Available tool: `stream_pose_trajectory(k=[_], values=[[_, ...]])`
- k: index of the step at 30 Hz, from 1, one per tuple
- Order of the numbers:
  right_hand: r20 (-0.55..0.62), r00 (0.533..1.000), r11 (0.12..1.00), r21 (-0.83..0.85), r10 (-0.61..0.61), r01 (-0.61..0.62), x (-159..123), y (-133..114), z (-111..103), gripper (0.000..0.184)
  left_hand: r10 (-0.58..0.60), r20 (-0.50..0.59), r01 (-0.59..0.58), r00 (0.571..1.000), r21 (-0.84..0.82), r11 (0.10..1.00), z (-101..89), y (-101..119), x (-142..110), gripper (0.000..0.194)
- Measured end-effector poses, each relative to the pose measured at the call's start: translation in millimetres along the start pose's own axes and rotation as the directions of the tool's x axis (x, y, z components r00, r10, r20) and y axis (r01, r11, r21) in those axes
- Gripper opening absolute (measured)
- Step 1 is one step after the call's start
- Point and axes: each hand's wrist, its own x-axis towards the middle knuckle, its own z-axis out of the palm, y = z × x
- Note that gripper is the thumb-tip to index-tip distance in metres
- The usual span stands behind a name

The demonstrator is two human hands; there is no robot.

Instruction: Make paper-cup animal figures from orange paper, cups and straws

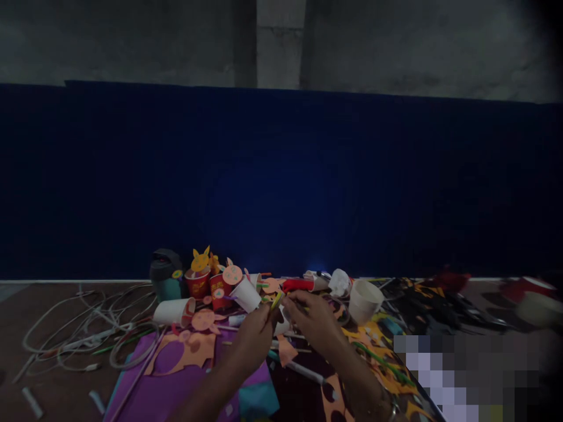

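Note:
My left hand (258, 329) is closed in a pinch on a small yellow strip (276, 300), which sticks up from between the fingertips. Close beside it, my right hand (314, 319) has its fingertips pressed together; whatever is between them is too small to make out. Just left of my hands a white paper cup (246, 294) leans over, with a pink paper animal face (232, 274) above it. Behind my right hand lies something bright red (298, 285). A piece of orange paper (287, 350) lies below, between my wrists.
Purple sheets (176, 392) and cut orange paper (193, 354) lie at the front left. Looped white cables (65, 334) spread further left, by a dark bottle (166, 275). A white cup (366, 300) stands at right, near yellow-orange scraps (373, 337). A blue wall (281, 176) rises behind.

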Motion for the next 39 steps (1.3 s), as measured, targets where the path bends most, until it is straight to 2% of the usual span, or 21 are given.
stream_pose_trajectory(k=[5, 10, 14, 18, 20, 23, 26, 29, 32, 36, 39], values=[[-0.024, 1.0, 0.997, -0.074, 0.013, -0.015, 0.6, 0.8, 3.8, 0.028, 0.043, 0.02, -0.046, 0.999, 0.192, 0.98, -2.0, 1.9, -5.7, 0.028], [-0.028, 0.997, 0.997, -0.036, 0.066, -0.067, 0.4, 4.4, 4.3, 0.031, 0.026, 0.044, -0.035, 0.999, 0.227, 0.973, -5.0, 8.1, -8.6, 0.027], [0.054, 0.994, 0.985, 0.137, 0.097, -0.104, 0.3, 7.5, 2.2, 0.034, 0.06, 0.061, -0.067, 0.996, 0.125, 0.99, -5.8, 10.8, -8.5, 0.027], [0.102, 0.989, 0.952, 0.276, 0.105, -0.13, 1.7, 6.0, -0.8, 0.025, 0.102, 0.071, -0.098, 0.992, -0.051, 0.994, -4.1, 9.8, -5.7, 0.031], [0.135, 0.987, 0.927, 0.351, 0.092, -0.134, 2.4, 3.7, -4.1, 0.023, 0.071, 0.118, -0.049, 0.99, -0.18, 0.982, -3.8, 9.2, -3.8, 0.035], [0.259, 0.964, 0.865, 0.47, 0.058, -0.179, 3.0, 1.1, -11.7, 0.025, -0.015, 0.248, 0.105, 0.969, -0.352, 0.93, -6.5, 9.1, -2.3, 0.039], [0.295, 0.949, 0.811, 0.526, 0.109, -0.257, 3.3, 2.0, -17.5, 0.026, -0.054, 0.333, 0.211, 0.941, -0.453, 0.866, -11.2, 9.1, -2.9, 0.041], [0.292, 0.943, 0.804, 0.517, 0.157, -0.294, 3.1, 5.6, -17.2, 0.021, -0.067, 0.356, 0.243, 0.932, -0.477, 0.845, -13.5, 8.5, -3.9, 0.039], [0.276, 0.948, 0.824, 0.492, 0.158, -0.28, 2.2, 9.3, -13.6, 0.021, -0.078, 0.319, 0.221, 0.945, -0.443, 0.869, -13.1, 9.1, -3.4, 0.04], [0.296, 0.953, 0.839, 0.5, 0.068, -0.215, 1.0, 11.7, -13.2, 0.023, -0.041, 0.24, 0.126, 0.97, -0.351, 0.928, -14.7, 14.2, -2.5, 0.043], [0.371, 0.928, 0.82, 0.523, 0.026, -0.232, 0.5, 9.7, -17.7, 0.024, -0.021, 0.282, 0.111, 0.959, -0.307, 0.945, -18.7, 18.1, -4.3, 0.043]])
